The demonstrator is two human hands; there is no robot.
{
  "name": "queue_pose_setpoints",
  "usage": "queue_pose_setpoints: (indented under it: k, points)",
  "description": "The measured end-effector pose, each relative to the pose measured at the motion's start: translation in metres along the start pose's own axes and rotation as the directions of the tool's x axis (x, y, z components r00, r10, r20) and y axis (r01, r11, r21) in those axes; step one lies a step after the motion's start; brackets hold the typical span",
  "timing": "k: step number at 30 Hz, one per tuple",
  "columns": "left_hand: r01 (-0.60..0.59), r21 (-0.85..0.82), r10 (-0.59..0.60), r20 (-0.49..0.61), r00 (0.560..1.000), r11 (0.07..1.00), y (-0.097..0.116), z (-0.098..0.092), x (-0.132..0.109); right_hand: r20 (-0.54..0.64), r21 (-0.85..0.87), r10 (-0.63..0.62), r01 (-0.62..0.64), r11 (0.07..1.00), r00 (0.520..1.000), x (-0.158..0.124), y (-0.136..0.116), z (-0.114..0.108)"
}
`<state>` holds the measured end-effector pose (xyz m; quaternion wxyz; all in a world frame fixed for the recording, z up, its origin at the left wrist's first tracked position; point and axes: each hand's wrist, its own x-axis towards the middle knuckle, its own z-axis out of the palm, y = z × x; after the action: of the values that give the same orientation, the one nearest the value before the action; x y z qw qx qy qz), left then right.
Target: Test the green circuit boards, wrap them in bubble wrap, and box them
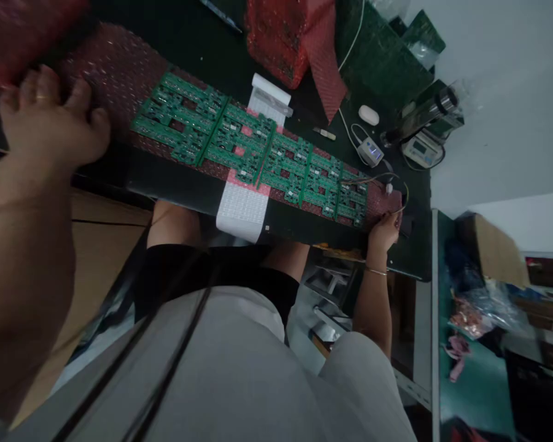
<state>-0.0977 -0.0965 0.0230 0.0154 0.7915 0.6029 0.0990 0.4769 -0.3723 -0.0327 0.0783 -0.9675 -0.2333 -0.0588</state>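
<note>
A row of several green circuit boards (286,161) lies on a long strip of pink bubble wrap (120,64) across the dark table. My left hand (50,120) rests at the strip's left end, fingers spread flat, beside a red bubble-wrap bundle (32,31). At the far right end, my right hand (384,232) has its fingers closed at the edge of the wrap; its fingertips are partly hidden. Thin wires with a white connector (389,188) loop just above that hand and run to the rightmost boards. A long printed paper sheet (243,209) passes beneath the wrap and hangs over the front edge.
Behind the boards stands a red bubble-wrapped stack (276,37). Toward the back right are a small meter with a lit display (371,151), a white oval object (368,115), a second display device (423,151) and a dark cylinder (445,101). My legs are under the table.
</note>
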Motion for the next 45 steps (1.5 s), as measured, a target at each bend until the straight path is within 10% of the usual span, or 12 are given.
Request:
queue_pose_setpoints:
  k: [11, 15, 18, 21, 28, 31, 45]
  points:
    - [-0.004, -0.212, -0.012, -0.072, 0.997, 0.977, 0.019, -0.021, -0.037, -0.059, -0.038, 0.038, -0.04, 0.998, 0.998, -0.04, 0.017, -0.016]
    - [-0.353, -0.201, 0.297, -0.261, 0.918, 0.914, 0.049, -0.003, -0.065, -0.138, 0.194, 0.063, -0.036, 0.98, 0.988, -0.044, -0.006, -0.03]
    - [-0.666, -0.202, 0.602, -0.3, 0.74, 0.718, 0.084, 0.031, -0.105, -0.16, 0.484, -0.095, 0.162, 0.86, 0.982, -0.048, -0.056, -0.038]
    - [-0.753, -0.186, 0.7, -0.281, 0.657, 0.631, 0.109, 0.06, -0.14, -0.123, 0.609, -0.365, 0.361, 0.706, 0.923, -0.053, -0.131, -0.034]
    - [-0.761, -0.162, 0.727, -0.225, 0.648, 0.628, 0.099, 0.065, -0.147, -0.008, 0.607, -0.837, 0.668, 0.431, 0.547, -0.057, -0.307, -0.005]
    - [-0.778, -0.133, 0.751, -0.206, 0.628, 0.614, 0.098, 0.062, -0.146, 0.088, 0.425, -0.867, 0.768, 0.478, 0.491, -0.056, -0.338, -0.001]
    - [-0.755, -0.236, 0.72, -0.229, 0.655, 0.612, 0.151, 0.072, -0.155, 0.114, 0.332, -0.796, 0.732, 0.595, 0.595, -0.019, -0.289, 0.006]
